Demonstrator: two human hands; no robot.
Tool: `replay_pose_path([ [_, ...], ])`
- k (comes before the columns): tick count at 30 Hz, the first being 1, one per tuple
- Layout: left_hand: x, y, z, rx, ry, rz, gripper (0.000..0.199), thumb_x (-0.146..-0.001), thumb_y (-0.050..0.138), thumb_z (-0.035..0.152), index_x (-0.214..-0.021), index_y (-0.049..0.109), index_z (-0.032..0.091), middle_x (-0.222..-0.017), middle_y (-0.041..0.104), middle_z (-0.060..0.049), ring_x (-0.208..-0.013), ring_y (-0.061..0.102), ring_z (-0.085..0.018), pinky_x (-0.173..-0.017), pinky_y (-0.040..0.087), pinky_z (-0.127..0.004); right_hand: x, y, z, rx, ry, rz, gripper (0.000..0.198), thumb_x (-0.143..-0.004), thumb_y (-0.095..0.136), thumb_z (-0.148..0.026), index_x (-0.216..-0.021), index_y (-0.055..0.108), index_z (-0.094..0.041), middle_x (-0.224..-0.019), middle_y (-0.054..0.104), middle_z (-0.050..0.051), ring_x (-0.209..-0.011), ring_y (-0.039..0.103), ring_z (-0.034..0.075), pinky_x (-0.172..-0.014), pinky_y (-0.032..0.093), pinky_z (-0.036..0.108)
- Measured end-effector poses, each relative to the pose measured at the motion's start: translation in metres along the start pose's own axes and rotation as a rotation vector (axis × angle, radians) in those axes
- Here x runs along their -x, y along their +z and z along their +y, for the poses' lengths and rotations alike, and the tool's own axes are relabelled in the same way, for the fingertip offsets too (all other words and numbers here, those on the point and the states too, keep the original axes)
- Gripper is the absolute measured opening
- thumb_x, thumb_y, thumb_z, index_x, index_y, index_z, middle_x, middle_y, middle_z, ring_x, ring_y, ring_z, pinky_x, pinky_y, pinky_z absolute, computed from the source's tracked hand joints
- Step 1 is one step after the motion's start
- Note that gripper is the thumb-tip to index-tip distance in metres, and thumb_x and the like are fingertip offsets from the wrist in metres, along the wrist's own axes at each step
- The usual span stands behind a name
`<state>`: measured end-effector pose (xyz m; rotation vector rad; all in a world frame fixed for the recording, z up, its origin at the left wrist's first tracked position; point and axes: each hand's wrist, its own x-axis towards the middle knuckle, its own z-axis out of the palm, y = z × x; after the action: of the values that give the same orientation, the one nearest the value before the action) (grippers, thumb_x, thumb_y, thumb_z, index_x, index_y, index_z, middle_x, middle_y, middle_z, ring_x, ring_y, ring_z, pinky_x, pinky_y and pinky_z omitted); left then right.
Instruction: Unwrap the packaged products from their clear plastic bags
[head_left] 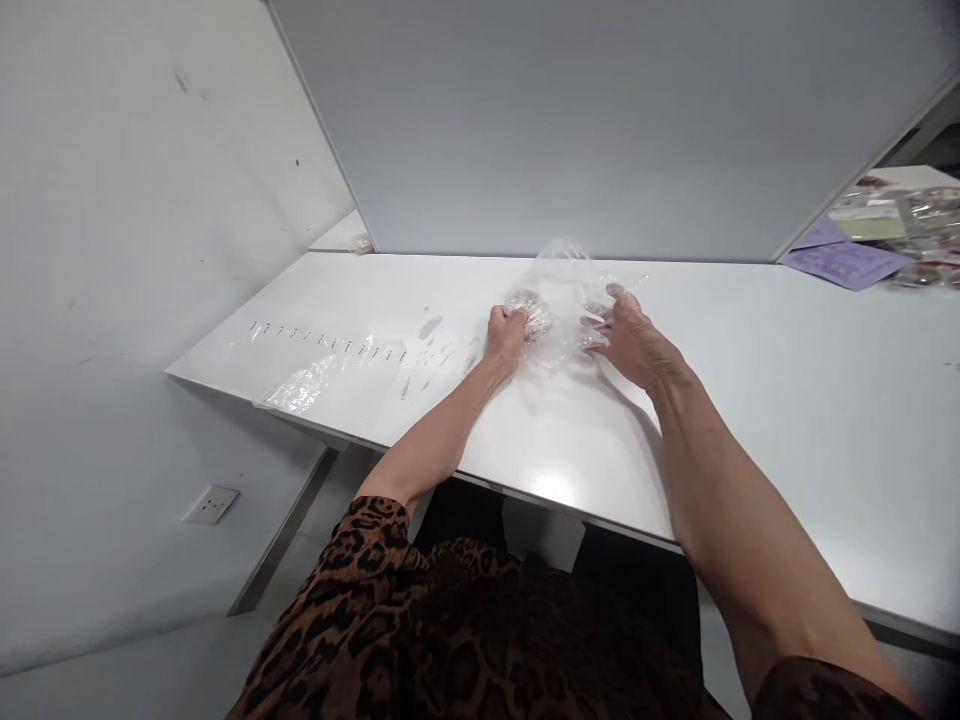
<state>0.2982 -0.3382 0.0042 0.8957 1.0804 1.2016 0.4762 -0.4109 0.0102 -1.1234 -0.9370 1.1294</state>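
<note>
One clear bag, any contents indistinct; left hand clutching bunched side; right hand spread, partly veiled.

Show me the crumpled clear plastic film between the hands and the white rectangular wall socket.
Crumpled clear plastic film (559,318): head view, its middle.
White rectangular wall socket (212,505): head view, front plate.
</note>
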Motion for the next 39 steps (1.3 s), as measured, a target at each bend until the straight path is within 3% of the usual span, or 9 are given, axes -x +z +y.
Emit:
replay_pose_path([
  [4, 0.004, 0.001, -0.002, 0.115, 0.092, -0.166, 0.027, -0.092, 0.070, 0.020, -0.087, 0.044, 0.022, -0.079, 0.048, 0.007, -0.069, 0.049, -0.006, -0.077, 0.053, -0.021, 0.003, 0.008, 0.002, -0.032, 0.027, 0.026, 0.078, -0.058, 0.099, -0.050, -0.123, 0.060, -0.035, -0.123, 0.069, 0.004, -0.110, 0.067, 0.024, -0.077, 0.060, 0.034],
  [7, 0.010, 0.001, -0.002, 0.168, 0.068, -0.386, 0.028, -0.091, 0.073, 0.024, -0.088, 0.046, 0.022, -0.080, 0.052, 0.006, -0.070, 0.051, -0.006, -0.081, 0.057, -0.025, -0.007, 0.001, 0.008, -0.126, 0.014, 0.172, 0.045, -0.067, 0.092, -0.050, -0.093, 0.065, -0.024, -0.096, 0.072, 0.005, -0.087, 0.070, 0.020, -0.065, 0.059, 0.031],
  [12, 0.019, 0.003, -0.001, 0.135, -0.052, -0.496, 0.033, -0.086, 0.082, 0.027, -0.089, 0.050, 0.021, -0.086, 0.059, 0.004, -0.075, 0.057, -0.007, -0.087, 0.059, -0.028, -0.025, -0.028, 0.018, -0.398, -0.092, 0.383, 0.036, -0.078, 0.078, -0.051, -0.074, 0.055, -0.024, -0.093, 0.070, 0.005, -0.086, 0.069, 0.020, -0.067, 0.063, 0.033],
  [18, 0.025, 0.003, 0.002, 0.139, -0.073, -0.507, 0.033, -0.085, 0.084, 0.029, -0.093, 0.053, 0.023, -0.090, 0.064, 0.004, -0.076, 0.062, -0.008, -0.081, 0.058, -0.026, -0.018, -0.018, 0.020, -0.329, 0.026, 0.211, 0.041, -0.070, 0.084, -0.055, -0.082, 0.057, -0.028, -0.090, 0.068, 0.006, -0.090, 0.069, 0.026, -0.076, 0.065, 0.046],
  [24, 0.016, -0.003, -0.006, 0.083, -0.087, -0.700, 0.043, -0.076, 0.090, 0.039, -0.097, 0.057, 0.022, -0.092, 0.067, 0.000, -0.081, 0.065, -0.013, -0.080, 0.056, -0.029, -0.006, 0.008, 0.009, -0.272, 0.047, 0.022, 0.038, -0.059, 0.089, -0.040, -0.088, 0.070, -0.025, -0.095, 0.074, 0.007, -0.098, 0.071, 0.033, -0.076, 0.065, 0.049],
  [29, 0.017, -0.001, -0.006, -0.079, -0.112, -0.529, 0.059, -0.082, 0.084, 0.048, -0.126, 0.054, 0.024, -0.109, 0.069, -0.007, -0.089, 0.067, -0.016, -0.085, 0.054, -0.033, -0.009, 0.004, 0.002, -0.290, -0.041, 0.212, 0.026, -0.064, 0.089, -0.032, -0.078, 0.069, -0.024, -0.083, 0.071, 0.001, -0.076, 0.069, 0.020, -0.055, 0.059, 0.031],
  [32, 0.024, 0.000, 0.003, -0.171, -0.036, -0.571, 0.066, -0.088, 0.074, 0.057, -0.142, 0.051, 0.026, -0.144, 0.059, -0.013, -0.120, 0.065, -0.024, -0.095, 0.053, -0.035, -0.006, 0.009, -0.004, -0.260, -0.043, 0.338, 0.034, -0.065, 0.094, -0.030, -0.069, 0.063, -0.020, -0.067, 0.062, -0.003, -0.054, 0.056, 0.010, -0.039, 0.045, 0.021],
  [34, 0.030, 0.000, 0.009, -0.225, -0.010, -0.648, 0.066, -0.088, 0.073, 0.058, -0.142, 0.055, 0.026, -0.155, 0.052, -0.013, -0.134, 0.057, -0.028, -0.103, 0.051, -0.038, 0.000, 0.018, -0.009, -0.248, -0.031, 0.312, 0.040, -0.069, 0.095, -0.036, -0.065, 0.059, -0.019, -0.060, 0.056, -0.005, -0.048, 0.051, 0.008, -0.037, 0.043, 0.020],
  [39, 0.036, 0.001, 0.011, -0.192, -0.142, -0.766, 0.048, -0.086, 0.080, 0.044, -0.124, 0.067, 0.018, -0.128, 0.072, -0.014, -0.116, 0.070, -0.029, -0.103, 0.053, -0.044, 0.008, 0.028, -0.022, -0.278, -0.014, 0.233, 0.049, -0.081, 0.087, -0.053, -0.066, 0.055, -0.019, -0.056, 0.052, -0.006, -0.042, 0.046, 0.007, -0.035, 0.038, 0.019],
])
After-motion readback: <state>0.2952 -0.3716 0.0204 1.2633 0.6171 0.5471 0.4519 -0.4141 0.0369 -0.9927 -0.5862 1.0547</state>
